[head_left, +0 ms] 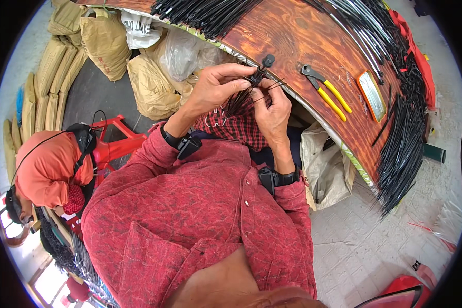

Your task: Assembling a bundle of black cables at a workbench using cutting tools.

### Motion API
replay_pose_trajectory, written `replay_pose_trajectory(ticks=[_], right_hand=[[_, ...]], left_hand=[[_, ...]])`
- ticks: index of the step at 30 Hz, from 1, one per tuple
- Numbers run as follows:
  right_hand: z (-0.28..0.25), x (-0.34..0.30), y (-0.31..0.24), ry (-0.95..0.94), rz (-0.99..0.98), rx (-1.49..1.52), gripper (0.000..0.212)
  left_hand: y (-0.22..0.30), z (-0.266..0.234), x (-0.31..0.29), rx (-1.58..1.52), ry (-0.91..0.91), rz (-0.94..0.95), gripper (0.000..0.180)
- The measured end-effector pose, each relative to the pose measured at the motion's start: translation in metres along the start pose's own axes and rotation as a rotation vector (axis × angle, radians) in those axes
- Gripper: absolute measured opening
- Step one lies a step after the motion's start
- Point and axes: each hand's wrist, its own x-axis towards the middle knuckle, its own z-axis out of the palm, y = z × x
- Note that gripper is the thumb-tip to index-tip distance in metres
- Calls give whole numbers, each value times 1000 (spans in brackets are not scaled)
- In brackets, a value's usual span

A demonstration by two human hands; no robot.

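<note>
Above my lap, beside the table's near edge, both hands are closed around a bundle of black cable ties (234,105). A dark knobbed end (268,60) sticks up past my fingers. My left hand (218,87) pinches the bundle from the left side, thumb and fingers pressed together. From the right, my right hand (273,110) grips it with thumb and fingertips, and a thin black tie juts out beside that hand. The fingers partly hide the middle of the bundle. Yellow-handled cutting pliers (326,91) lie on the wooden table (272,38), right of my hands.
Piles of black ties (403,149) line the table's right end, with another pile (205,15) at its far side. An orange-rimmed rectangular dish (371,96) lies near the pliers. Brown sacks (105,41) stand at far left. Another person (49,169) sits left, beside a red stool (115,138).
</note>
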Motion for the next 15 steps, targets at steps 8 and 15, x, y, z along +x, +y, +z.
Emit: replay_pose_trajectory(ticks=[8,15], right_hand=[[3,-6,-4,94,-216,-197,20],[-2,-4,0,-1,-132,-101,17]], left_hand=[[-5,-6,4,47,-97,-28,32],[1,-3,2,5,-103,-15,35]])
